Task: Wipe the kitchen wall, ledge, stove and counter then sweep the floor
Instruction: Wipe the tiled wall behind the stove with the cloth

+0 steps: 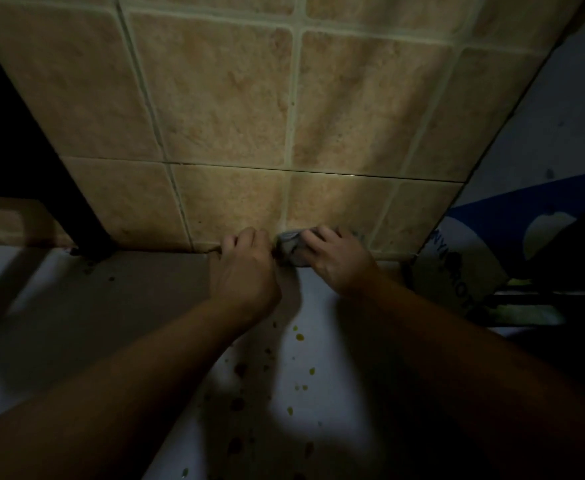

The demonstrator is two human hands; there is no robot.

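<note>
A beige tiled wall fills the upper view, and a tiled ledge runs along its foot. Both my hands meet at the ledge's front edge. My right hand grips a small grey cloth against that edge. My left hand is beside it, fingers curled over the edge just left of the cloth; what they hold is hidden. Below lies a white counter spotted with brown and yellow-green stains.
A dark vertical frame stands at the left, reaching down to the counter. At the right lean a white and blue printed bag and dark bars. The scene is dim, with heavy shadows over the lower corners.
</note>
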